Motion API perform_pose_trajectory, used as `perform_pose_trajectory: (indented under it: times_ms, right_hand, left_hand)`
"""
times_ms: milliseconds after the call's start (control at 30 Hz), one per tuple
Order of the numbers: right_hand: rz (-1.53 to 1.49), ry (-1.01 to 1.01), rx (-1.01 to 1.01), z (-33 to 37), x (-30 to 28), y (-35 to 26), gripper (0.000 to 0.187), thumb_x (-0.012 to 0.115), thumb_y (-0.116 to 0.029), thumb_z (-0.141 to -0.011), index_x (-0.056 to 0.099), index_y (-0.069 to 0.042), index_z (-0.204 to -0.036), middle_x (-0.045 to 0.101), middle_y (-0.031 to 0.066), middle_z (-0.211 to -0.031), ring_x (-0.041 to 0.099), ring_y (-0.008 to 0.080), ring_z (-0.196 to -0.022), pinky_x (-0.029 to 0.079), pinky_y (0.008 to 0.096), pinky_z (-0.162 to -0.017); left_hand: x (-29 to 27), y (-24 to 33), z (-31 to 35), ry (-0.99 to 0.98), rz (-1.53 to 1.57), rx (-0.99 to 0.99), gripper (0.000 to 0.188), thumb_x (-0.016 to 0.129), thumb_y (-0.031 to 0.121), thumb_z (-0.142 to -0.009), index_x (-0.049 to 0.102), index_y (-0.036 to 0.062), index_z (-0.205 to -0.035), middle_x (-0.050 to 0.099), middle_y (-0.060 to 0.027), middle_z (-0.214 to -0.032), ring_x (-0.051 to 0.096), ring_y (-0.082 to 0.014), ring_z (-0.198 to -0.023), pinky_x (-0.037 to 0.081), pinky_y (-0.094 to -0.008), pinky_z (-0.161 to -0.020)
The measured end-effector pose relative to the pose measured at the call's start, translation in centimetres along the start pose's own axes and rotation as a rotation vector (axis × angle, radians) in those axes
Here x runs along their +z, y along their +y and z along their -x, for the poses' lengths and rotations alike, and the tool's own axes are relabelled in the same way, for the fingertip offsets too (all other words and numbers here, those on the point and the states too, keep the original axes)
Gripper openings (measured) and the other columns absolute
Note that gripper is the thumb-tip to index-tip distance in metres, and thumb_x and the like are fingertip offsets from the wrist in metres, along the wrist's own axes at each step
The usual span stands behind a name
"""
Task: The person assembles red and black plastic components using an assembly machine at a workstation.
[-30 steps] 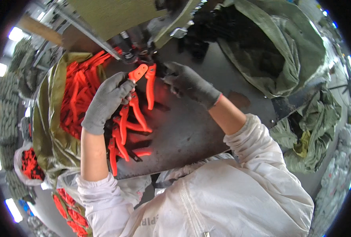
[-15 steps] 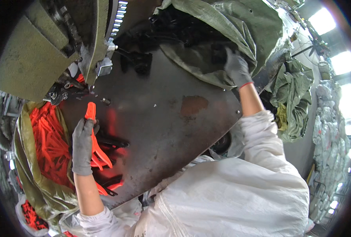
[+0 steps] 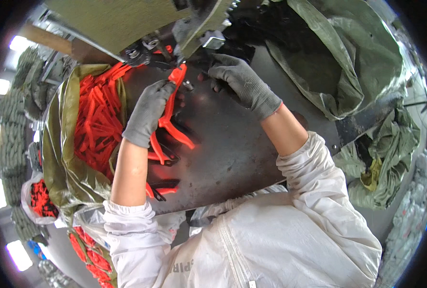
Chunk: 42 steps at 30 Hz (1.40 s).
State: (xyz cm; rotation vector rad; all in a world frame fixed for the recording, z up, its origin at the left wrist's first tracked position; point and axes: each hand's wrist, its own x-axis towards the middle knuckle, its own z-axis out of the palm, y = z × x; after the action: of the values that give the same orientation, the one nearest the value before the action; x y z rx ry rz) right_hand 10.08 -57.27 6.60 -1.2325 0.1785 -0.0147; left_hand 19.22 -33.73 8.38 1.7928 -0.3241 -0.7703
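Fingers (image 3: 164,90) of the left hand (image 3: 144,115): closed around a red handle (image 3: 178,73); hand at ten o'clock from the view's centre. Right hand (image 3: 249,86), one o'clock: fingers bent, part hidden; whether anything sits between them, cannot tell. Both hands wear grey gloves.

Item, red handle: eleven o'clock, upper end just beneath the machine (image 3: 206,29), which stands at twelve; whether they touch, cannot tell. Judged light, stiff and hard to damage, its smooth surface perhaps a little slippery; best held midway along its length, clear of the upper end.

Item, splayed red arms (image 3: 180,134): nearer nine o'clock, below the left hand; whether joined to the held piece, unclear.

Item, heap of red handles (image 3: 93,115): between nine and ten o'clock, inside an olive sack (image 3: 55,163).

Item, green sack (image 3: 376,53): two o'clock, mouth open.

Item, dark table (image 3: 232,153): centre, beneath both hands.
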Motion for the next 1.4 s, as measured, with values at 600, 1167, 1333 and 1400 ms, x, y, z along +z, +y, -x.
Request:
perform_pose_trajectory:
  times_ms: [600, 1167, 1333, 1400]
  right_hand:
    - [0.284, -0.041, 0.166, -0.5, 4.0, 2.8, 0.055, 0.06, -0.011, -0.101, 0.045, -0.008, -0.153, 0.069, 0.0046, -0.091, 0.059, 0.0071, -0.06, 0.048, 0.0248, -0.049]
    - [0.362, -0.103, 0.243, 1.2, 2.8, 1.4, 0.054, 0.06, -0.01, -0.1, 0.047, -0.005, -0.152, 0.068, 0.0061, -0.087, 0.059, 0.0091, -0.063, 0.052, 0.0259, -0.054]
    - [0.345, -0.119, 0.166, 1.2, 3.7, 2.4, 0.052, 0.061, -0.011, -0.099, 0.049, -0.005, -0.149, 0.069, 0.0058, -0.09, 0.059, 0.0095, -0.063, 0.05, 0.0273, -0.055]
    - [0.358, -0.084, 0.123, 0.9, 2.5, 2.7, 0.049, 0.064, -0.011, -0.096, 0.053, -0.004, -0.144, 0.069, 0.0062, -0.089, 0.06, 0.0121, -0.064, 0.052, 0.0304, -0.057]
  left_hand:
    - [-20.3, -7.0, 4.0, 0.437, -1.76, -0.007, 0.034, 0.065, 0.028, -0.096, 0.068, -0.0019, -0.111, 0.072, -0.0185, -0.108, 0.07, -0.0402, -0.101, 0.057, -0.0476, -0.09]
    - [-22.4, -9.4, 3.8, 0.527, -1.091, -0.414, 0.059, 0.081, 0.039, -0.077, 0.068, -0.0066, -0.112, 0.069, -0.0319, -0.121, 0.066, -0.0436, -0.117, 0.052, -0.0476, -0.1]
    - [-25.9, -10.5, 7.8, 0.881, -0.822, -0.128, 0.045, 0.076, 0.033, -0.081, 0.069, -0.0046, -0.104, 0.074, -0.021, -0.103, 0.072, -0.0342, -0.097, 0.053, -0.0446, -0.089]
    - [-24.0, -8.4, 7.6, 0.669, -0.569, -0.03, 0.03, 0.071, 0.025, -0.09, 0.066, -0.0017, -0.101, 0.07, -0.0101, -0.09, 0.069, -0.0216, -0.08, 0.055, -0.0388, -0.078]
